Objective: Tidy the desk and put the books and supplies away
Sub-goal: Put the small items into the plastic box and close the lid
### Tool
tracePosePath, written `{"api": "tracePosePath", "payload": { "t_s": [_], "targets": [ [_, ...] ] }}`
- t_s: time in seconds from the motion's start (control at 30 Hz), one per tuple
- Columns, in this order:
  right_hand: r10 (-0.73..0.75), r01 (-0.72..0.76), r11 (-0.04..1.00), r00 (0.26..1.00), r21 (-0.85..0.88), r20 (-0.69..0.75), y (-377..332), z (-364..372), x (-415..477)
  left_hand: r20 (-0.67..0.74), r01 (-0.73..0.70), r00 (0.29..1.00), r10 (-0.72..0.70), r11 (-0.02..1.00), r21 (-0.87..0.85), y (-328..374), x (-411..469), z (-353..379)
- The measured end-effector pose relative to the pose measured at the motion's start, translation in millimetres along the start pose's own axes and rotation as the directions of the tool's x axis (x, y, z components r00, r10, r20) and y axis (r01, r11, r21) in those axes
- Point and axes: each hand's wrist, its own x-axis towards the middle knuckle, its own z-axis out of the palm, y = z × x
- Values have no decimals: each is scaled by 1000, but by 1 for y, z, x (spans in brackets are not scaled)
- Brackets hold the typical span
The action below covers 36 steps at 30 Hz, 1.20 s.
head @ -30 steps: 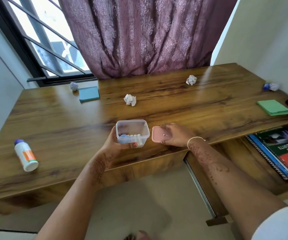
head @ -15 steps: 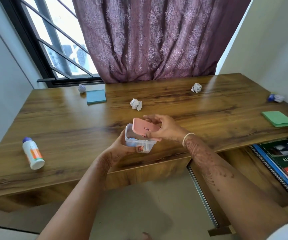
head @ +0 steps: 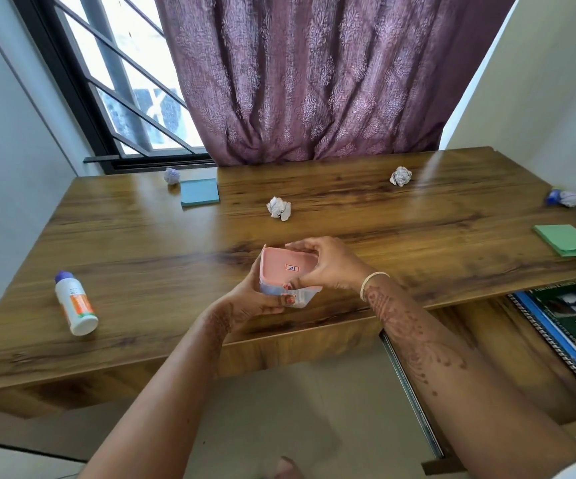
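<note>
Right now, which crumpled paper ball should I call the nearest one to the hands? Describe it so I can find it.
Start at the wooden desk, below the purple curtain. Beyond the hands, near the desk's middle, lies a white paper ball. Unlike the others, it sits away from the back edge and corners.

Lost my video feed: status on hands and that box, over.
Left hand holding clear box from below. Right hand pressing pink lid on top. Nothing in the way.

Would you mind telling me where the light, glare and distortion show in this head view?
Head view: daylight enters through the window; a pale glare streak crosses the desk near the far crumpled paper; wide-angle bending bows the walls and desk edges; the hands around the pink lid look sharp.
</note>
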Motion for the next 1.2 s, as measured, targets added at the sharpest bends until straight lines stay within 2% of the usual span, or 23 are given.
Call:
{"api": "tracePosePath", "payload": {
  "t_s": [0.17,0.37,0.5,0.6,0.7,0.8,0.87,0.93,1.0,1.07,1.2],
  "targets": [
    [19,-19,1000,1000,0,-2,3,5,-2,85,83,994,-66,972,-218,1,-3,-4],
    [8,-9,1000,1000,25,20,3,3,-6,136,82,990,-43,952,-294,-1,-3,-6],
    [15,-15,1000,1000,26,4,2,4,-7,13,92,996,-91,972,-215,2,2,1],
    [35,-36,999,999,32,23,5,6,-5,-55,90,993,-105,969,-228,2,5,7],
    [55,-71,973,995,219,77,12,7,-6,-121,85,986,-117,966,-245,6,4,12],
    [112,-123,906,992,404,50,13,12,-13,-143,83,982,-122,963,-256,9,1,18],
    [264,-210,807,964,552,-19,13,21,-21,-145,82,982,-124,960,-267,7,1,20],
    [424,-299,584,905,755,31,14,30,-28,-134,69,984,-118,945,-320,5,0,23],
    [485,-374,393,860,840,157,11,33,-34,-115,48,989,-94,934,-355,3,1,28],
    [501,-404,358,844,842,192,10,34,-35,-101,22,993,-68,917,-398,1,2,31],
    [538,-394,382,830,836,146,7,32,-29,-104,-29,994,-28,860,-510,2,5,36]
  ]
}}
